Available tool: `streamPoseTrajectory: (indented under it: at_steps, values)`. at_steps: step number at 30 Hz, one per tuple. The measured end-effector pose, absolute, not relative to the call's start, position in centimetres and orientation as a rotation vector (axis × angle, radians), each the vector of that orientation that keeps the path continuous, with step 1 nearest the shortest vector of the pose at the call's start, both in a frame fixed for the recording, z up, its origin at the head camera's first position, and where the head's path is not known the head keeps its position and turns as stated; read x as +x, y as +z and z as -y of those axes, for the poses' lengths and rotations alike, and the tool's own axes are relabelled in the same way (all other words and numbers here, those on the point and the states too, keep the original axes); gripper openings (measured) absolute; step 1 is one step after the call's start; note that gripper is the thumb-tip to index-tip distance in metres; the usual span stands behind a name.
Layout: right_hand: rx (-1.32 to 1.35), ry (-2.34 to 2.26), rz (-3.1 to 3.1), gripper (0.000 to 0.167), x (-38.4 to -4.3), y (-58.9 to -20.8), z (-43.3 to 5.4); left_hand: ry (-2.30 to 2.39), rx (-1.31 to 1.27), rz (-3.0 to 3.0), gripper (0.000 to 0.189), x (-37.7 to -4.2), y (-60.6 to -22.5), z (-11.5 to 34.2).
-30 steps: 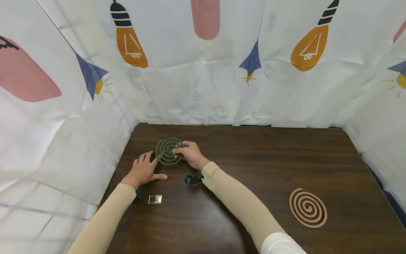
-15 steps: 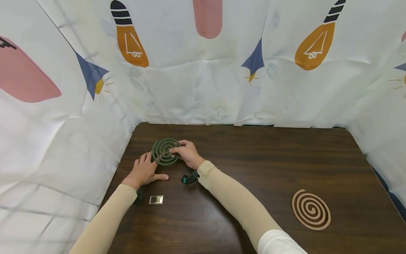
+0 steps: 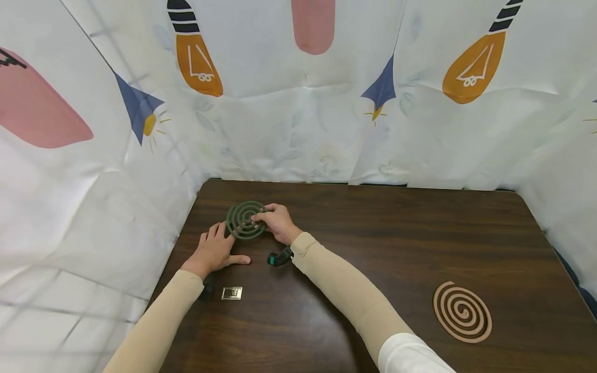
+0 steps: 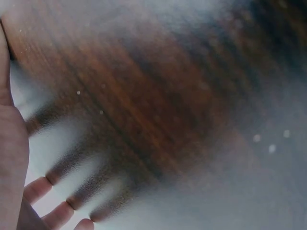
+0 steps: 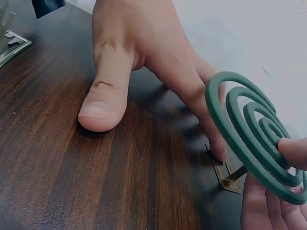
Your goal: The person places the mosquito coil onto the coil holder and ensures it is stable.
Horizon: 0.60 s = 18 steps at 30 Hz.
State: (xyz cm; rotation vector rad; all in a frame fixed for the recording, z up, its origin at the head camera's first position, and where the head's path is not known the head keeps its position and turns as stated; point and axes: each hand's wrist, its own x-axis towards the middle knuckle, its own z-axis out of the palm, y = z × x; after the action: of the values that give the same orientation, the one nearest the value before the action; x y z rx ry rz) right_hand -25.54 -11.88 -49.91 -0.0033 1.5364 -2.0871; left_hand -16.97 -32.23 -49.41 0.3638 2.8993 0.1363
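Note:
In the head view my right hand [image 3: 280, 226] pinches a green mosquito coil [image 3: 245, 218] near its middle, thumb on top. The right wrist view has the coil [image 5: 232, 135] tilted above a small metal coil stand [image 5: 231, 181], whose upright prong reaches the coil's underside. My left hand [image 3: 213, 250] is spread low on the table beside the coil, thumb out to the right. One left fingertip [image 5: 219, 152] rests at the stand's plate. The left wrist view shows only part of that hand, with its fingertips on the glossy wood.
A second metal coil stand [image 3: 231, 293] lies on the brown table [image 3: 354, 248], nearer me than the left hand. A tan mosquito coil [image 3: 463, 314] lies flat at the right. Patterned white cloth [image 3: 280, 129] hangs along the table's back and sides.
My right hand has shifted the green coil slightly left toward the left hand. The left hand stays in place on the table. The head view has turned a little.

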Motion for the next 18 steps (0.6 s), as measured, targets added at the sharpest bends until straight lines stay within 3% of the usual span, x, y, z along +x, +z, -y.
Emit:
streamPoseTrajectory:
  at_steps: [18]
  values:
    - [0.027, -2.108, -1.551, 0.039, -25.99, -50.26, 12.52, 0.165, 0.356, -2.893, 0.104, -16.89, -49.58, 32.39]
